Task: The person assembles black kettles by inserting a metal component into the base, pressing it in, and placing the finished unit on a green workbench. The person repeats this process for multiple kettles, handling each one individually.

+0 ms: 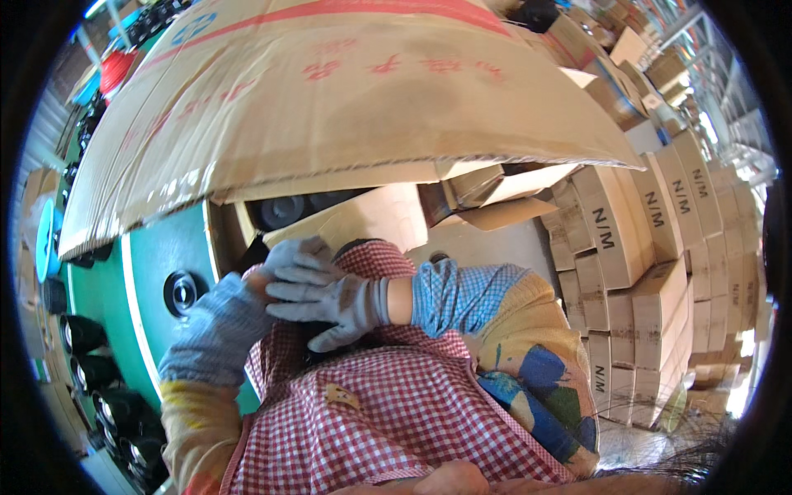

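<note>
Both my hands wear grey gloves and meet in front of a red-checked apron [363, 421]. My right hand [334, 304] lies across my left hand and wrist, its fingers stretched out and its thumb apart. Just beyond it is my left hand [299, 251], partly covered; its fingers do not show well enough to judge. I see nothing held in the right hand. Blue-checked sleeve covers wrap both forearms. In front of the hands stands an open cardboard box [363, 216] with dark round parts inside. A large printed cardboard flap [371, 107] spreads above it.
At left, a green work surface [140, 305] carries a black ring-shaped part [183, 293]. Several black round parts [82, 334] line its far-left side. Cardboard boxes [619, 227] are stacked high at right. A blue basin [47, 239] is at the left edge.
</note>
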A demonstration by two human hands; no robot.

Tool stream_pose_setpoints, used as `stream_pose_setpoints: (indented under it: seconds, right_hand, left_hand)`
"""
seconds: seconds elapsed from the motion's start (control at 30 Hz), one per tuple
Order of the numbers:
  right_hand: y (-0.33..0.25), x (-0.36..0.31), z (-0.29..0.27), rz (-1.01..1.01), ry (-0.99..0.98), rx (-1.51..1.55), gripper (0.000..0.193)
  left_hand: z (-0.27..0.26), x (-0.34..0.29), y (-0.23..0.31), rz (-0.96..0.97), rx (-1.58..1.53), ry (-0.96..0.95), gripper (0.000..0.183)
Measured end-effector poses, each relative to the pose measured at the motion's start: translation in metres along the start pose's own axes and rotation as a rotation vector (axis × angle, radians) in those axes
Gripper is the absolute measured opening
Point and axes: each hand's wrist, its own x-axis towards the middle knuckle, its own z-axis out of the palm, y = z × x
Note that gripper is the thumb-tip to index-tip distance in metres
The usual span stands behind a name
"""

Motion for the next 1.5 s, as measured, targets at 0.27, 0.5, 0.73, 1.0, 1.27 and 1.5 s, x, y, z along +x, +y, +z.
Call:
stream_pose_setpoints:
  seconds: [0.27, 0.5, 0.73, 1.0, 1.27, 1.5]
  right_hand:
    - [-0.016, 0.019, 0.011, 0.008, 0.009, 0.079, 0.079]
    - [0.03, -0.016, -0.022, 0.072, -0.132, 0.309, 0.096]
    - [0.04, -0.02, -0.025, 0.022, -0.198, 0.083, 0.094]
    - [0.012, 0.016, -0.016, -0.063, -0.109, 0.013, 0.08]
    - [0.003, 0.011, -0.001, -0.012, -0.193, 0.038, 0.071]
    - [0.06, -0.03, -0.021, 0.019, -0.126, 0.303, 0.08]
  left_hand:
    - [0.004, 0.026, 0.033, -0.655, 0.235, -0.134, 0.036]
    - [0.014, -0.017, -0.015, 0.033, -0.1, -0.155, 0.035]
    - [-0.004, -0.02, -0.007, -0.334, -0.364, -0.169, 0.039]
    - [-0.009, 0.012, -0.022, -0.132, -0.183, -0.336, 0.031]
    - [0.024, 0.003, -0.016, -0.677, -0.695, -0.005, 0.03]
    - [0.003, -0.005, -0.004, 0.133, -0.247, -0.027, 0.026]
